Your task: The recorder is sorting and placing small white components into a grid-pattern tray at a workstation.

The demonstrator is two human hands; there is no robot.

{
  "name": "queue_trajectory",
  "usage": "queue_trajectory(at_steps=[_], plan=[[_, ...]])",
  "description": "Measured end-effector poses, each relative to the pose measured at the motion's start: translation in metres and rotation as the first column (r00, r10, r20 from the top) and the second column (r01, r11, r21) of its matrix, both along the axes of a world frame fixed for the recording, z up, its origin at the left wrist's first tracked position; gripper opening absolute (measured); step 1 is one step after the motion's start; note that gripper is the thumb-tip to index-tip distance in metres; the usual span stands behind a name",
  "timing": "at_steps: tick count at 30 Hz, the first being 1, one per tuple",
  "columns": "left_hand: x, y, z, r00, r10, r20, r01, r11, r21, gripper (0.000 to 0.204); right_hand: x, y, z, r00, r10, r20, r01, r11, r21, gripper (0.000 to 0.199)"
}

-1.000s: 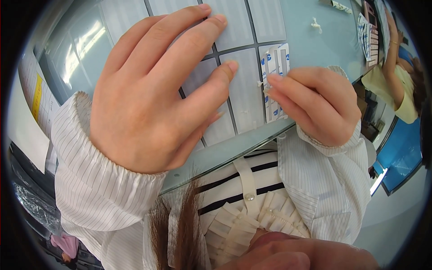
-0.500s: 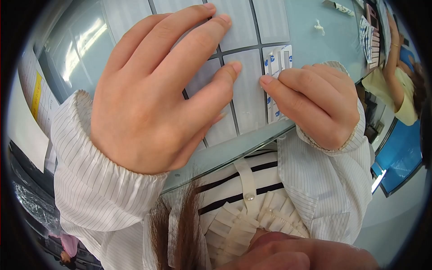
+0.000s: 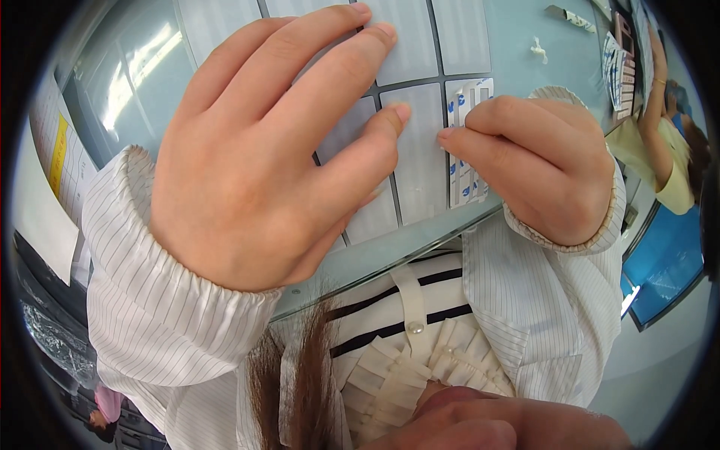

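My left hand [image 3: 262,150] lies with fingers spread over rows of pale rectangular cards [image 3: 414,154], which are divided by narrow grey gaps. Its thumb and fingertips rest on the cards and hide part of them. A narrow white sheet with blue printed marks and pale slots [image 3: 466,180] lies on the rightmost card of the near row. Over this sheet my right hand [image 3: 540,161] is closed, fingers curled together in a pinch. One fingertip reaches the sheet's left edge. Whatever the pinch holds is hidden or too small to name.
The cards lie on a glass tabletop [image 3: 517,71] whose front edge runs close to my body. A small white scrap [image 3: 538,49] and a curled printed strip [image 3: 571,18] lie at the far right. Papers [image 3: 64,165] are at the left; another person's arm [image 3: 657,112] shows at right.
The cards, sheet and both hands appear slightly farther right in the picture. My right hand has shifted a little rightward over the printed sheet; my left hand keeps its spread pose.
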State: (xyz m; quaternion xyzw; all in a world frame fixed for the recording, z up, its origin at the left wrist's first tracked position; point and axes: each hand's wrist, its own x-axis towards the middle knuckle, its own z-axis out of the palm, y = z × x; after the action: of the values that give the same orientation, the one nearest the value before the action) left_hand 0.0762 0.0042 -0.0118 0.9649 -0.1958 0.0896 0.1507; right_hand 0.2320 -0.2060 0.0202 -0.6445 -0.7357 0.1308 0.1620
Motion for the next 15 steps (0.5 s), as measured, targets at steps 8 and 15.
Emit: queue_trajectory(at_steps=[8, 15], plan=[[0.0002, 0.001, 0.0001, 1.0, 0.001, 0.01, -0.001, 1.0, -0.001, 0.057, -0.0015, 0.0008, -0.005, 0.995, -0.073, -0.074, 0.074, 0.997, 0.014, 0.024], [0.0003, 0.001, -0.0008, 1.0, -0.003, 0.02, 0.004, 1.0, -0.004, 0.057, -0.005, 0.0082, -0.0092, 0.988, -0.121, -0.093, 0.121, 0.993, -0.004, 0.025]])
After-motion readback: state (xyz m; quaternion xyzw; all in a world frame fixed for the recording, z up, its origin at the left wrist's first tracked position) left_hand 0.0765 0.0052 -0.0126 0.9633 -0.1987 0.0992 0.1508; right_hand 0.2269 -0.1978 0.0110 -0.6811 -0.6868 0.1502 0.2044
